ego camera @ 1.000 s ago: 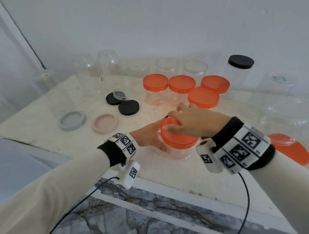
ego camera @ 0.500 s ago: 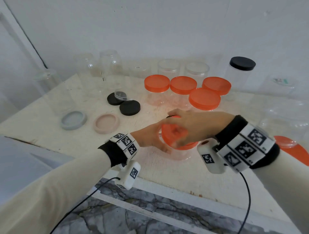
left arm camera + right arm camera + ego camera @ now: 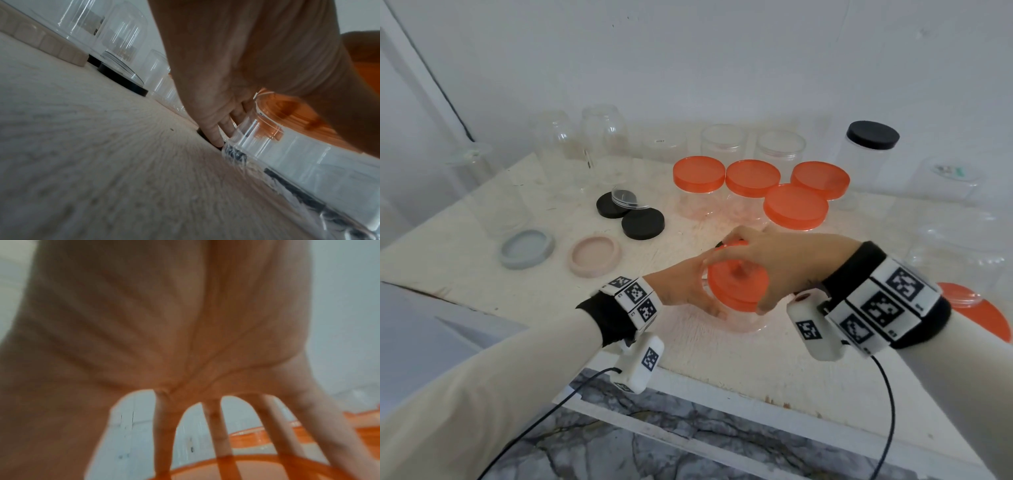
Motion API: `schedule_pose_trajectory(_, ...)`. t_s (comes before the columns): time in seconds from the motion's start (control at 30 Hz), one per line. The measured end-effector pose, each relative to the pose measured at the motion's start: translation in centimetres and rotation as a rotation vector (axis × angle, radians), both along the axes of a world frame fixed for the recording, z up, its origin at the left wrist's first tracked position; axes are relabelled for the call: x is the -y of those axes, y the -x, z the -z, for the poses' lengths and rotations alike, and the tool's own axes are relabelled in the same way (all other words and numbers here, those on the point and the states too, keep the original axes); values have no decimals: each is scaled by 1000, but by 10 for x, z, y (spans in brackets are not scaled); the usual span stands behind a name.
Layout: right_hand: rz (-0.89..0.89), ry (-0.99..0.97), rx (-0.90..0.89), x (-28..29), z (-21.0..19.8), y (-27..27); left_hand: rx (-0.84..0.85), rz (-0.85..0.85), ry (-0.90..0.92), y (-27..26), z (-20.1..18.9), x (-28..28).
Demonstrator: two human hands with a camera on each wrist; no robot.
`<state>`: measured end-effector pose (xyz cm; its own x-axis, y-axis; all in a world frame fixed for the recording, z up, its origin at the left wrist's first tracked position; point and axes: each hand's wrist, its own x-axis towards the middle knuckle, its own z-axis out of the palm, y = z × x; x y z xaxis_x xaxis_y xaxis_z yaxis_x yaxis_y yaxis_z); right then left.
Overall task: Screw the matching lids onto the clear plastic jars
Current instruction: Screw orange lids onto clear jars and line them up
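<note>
A clear plastic jar [image 3: 743, 323] stands near the table's front edge with an orange lid [image 3: 736, 286] on its mouth. My left hand [image 3: 688, 287] grips the jar's side from the left; in the left wrist view its fingers [image 3: 213, 136] wrap the clear jar wall [image 3: 287, 152]. My right hand [image 3: 770, 263] arches over the lid from the right, fingers and thumb spread around its rim. In the blurred right wrist view the fingers [image 3: 222, 438] reach down over the orange lid [image 3: 257, 470].
Several orange-lidded jars [image 3: 753, 178] stand behind. Two black lids [image 3: 643, 223], a grey lid [image 3: 527, 248] and a pink lid [image 3: 595, 255] lie at left. Open clear jars [image 3: 602, 144] line the back wall; a black-lidded jar [image 3: 873, 137] stands back right. An orange lid [image 3: 976, 311] lies at right.
My right hand has turned on the orange lid, its thumb swinging from the lid's left side round to the front. The left hand and the jar have stayed in place.
</note>
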<state>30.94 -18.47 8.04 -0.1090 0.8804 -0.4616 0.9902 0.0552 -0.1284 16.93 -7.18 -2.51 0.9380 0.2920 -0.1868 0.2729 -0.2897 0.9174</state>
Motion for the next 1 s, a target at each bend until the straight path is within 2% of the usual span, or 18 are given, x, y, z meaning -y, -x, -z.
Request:
schedule_pose_trajectory(0.17, 124, -213, 138, -1, 10, 11, 11, -8, 26, 0, 0, 0)
schedule_pose_trajectory(0.27, 107, -113, 132, 2, 10, 3, -1, -10, 24, -1, 1, -1)
schedule_pose_trajectory(0.4, -29, 5, 23, 2, 1, -1, -2, -13, 27, 0, 0, 0)
schedule_pose_trajectory(0.57, 31, -130, 27, -2, 4, 0, -23, -12, -17, -1, -1, 1)
schedule_pose_trajectory(0.67, 5, -121, 64, -3, 2, -2, -46, -21, -38, 0, -2, 1)
schedule_pose_trajectory(0.77, -16, -86, -21, -1, 5, 0, -54, -36, -27, 0, 0, 0)
schedule_pose_trajectory(1.0, 22, -232, 12, 1, 12, 1, -18, -52, -67, -2, -3, 0)
